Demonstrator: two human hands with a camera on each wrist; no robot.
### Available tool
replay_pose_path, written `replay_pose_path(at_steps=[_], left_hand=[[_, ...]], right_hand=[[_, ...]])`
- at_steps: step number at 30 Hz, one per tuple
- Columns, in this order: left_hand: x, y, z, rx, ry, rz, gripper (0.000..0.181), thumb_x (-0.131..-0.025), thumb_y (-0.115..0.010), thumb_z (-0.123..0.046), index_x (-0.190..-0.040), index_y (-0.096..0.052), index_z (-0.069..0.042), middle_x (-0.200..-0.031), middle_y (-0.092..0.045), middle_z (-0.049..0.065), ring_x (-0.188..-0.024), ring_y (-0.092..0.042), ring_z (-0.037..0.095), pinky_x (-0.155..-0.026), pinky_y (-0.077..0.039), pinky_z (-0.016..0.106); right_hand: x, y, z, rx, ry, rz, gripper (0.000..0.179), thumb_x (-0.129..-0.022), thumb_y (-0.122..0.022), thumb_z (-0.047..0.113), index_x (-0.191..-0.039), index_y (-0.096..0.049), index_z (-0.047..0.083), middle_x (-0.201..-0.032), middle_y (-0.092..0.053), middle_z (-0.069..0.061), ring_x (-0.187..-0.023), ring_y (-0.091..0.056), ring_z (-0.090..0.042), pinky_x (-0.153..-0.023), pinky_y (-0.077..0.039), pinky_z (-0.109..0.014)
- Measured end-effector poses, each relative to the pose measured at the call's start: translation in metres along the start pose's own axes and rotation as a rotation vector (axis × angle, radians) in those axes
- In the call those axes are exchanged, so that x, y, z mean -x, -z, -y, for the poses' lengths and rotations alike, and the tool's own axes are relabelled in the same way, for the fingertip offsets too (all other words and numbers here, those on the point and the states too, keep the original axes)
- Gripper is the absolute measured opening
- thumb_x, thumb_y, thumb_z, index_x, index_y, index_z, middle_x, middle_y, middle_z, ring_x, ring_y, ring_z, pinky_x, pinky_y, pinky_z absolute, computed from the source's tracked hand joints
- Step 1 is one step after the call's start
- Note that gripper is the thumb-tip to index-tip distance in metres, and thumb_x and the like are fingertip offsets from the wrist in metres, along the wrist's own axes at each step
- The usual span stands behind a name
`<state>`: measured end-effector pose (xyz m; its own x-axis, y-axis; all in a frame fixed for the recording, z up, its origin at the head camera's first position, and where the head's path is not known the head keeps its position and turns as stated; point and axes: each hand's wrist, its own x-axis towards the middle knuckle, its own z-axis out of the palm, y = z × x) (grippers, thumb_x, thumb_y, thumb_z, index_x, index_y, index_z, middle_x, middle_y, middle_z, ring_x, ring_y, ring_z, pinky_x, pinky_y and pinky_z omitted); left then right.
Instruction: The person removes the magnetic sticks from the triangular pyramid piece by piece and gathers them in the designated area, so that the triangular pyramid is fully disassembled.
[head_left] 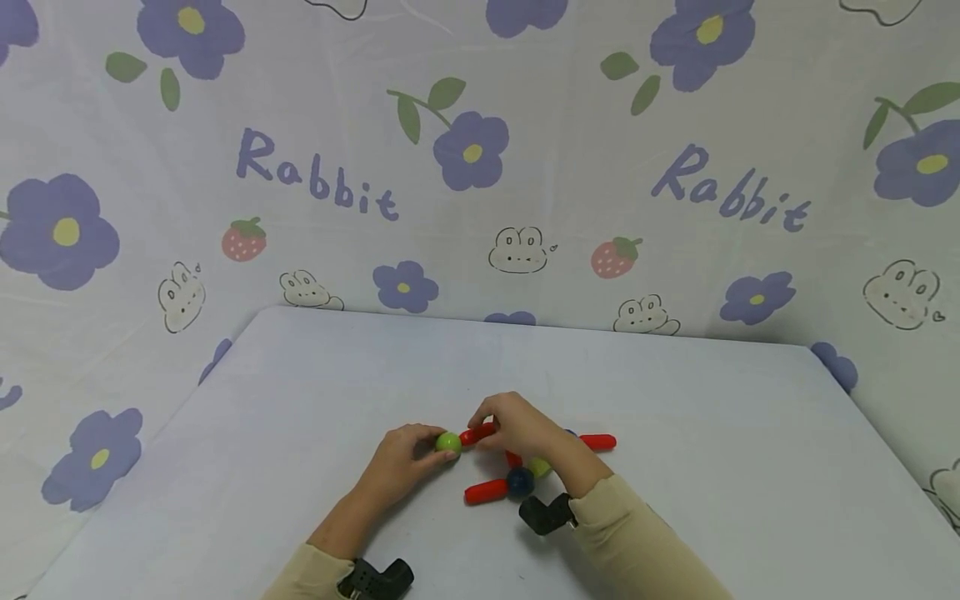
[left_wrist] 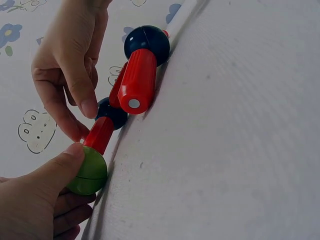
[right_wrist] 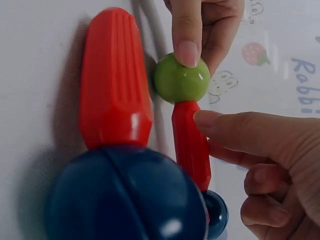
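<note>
My left hand (head_left: 399, 458) pinches a shiny green ball (left_wrist: 90, 172) between thumb and fingers, low over the white table. One end of a red ridged rod (right_wrist: 191, 145) meets this ball. My right hand (head_left: 517, 429) pinches that rod with its thumb and a finger near the green ball, its other fingers curled in the right wrist view. At the rod's far end sits a dark blue ball (left_wrist: 114, 114). Nearer to me lies another red rod (head_left: 486, 492), joined to a second dark blue ball (head_left: 521, 482); a pale metal disc marks its free end.
Beyond my right wrist, a further red rod (head_left: 598, 442) points right. A yellow-green ball (head_left: 540, 467) shows partly under that wrist. The white tabletop (head_left: 300, 375) reaches back to a floral curtain (head_left: 570, 167). Black cameras are strapped to both wrists.
</note>
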<state>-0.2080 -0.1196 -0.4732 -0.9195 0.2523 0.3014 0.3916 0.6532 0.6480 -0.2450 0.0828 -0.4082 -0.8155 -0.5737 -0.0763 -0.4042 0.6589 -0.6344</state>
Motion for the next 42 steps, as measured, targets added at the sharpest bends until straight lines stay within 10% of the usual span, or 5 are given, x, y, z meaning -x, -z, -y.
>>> replay_pose_path(at_steps=[42], left_hand=[[0.0, 0.001, 0.003, -0.007, -0.06, 0.011, 0.037, -0.08, -0.072, -0.023, -0.111, -0.066, -0.003, -0.101, -0.07, 0.006, -0.098, -0.063, 0.02, -0.088, -0.049, 0.04]], right_hand=[[-0.031, 0.004, 0.017, 0.193, 0.002, 0.176, 0.011, -0.077, -0.073, 0.004, -0.089, -0.073, 0.005, -0.087, -0.068, -0.004, -0.083, -0.056, -0.015, -0.083, -0.052, -0.032]])
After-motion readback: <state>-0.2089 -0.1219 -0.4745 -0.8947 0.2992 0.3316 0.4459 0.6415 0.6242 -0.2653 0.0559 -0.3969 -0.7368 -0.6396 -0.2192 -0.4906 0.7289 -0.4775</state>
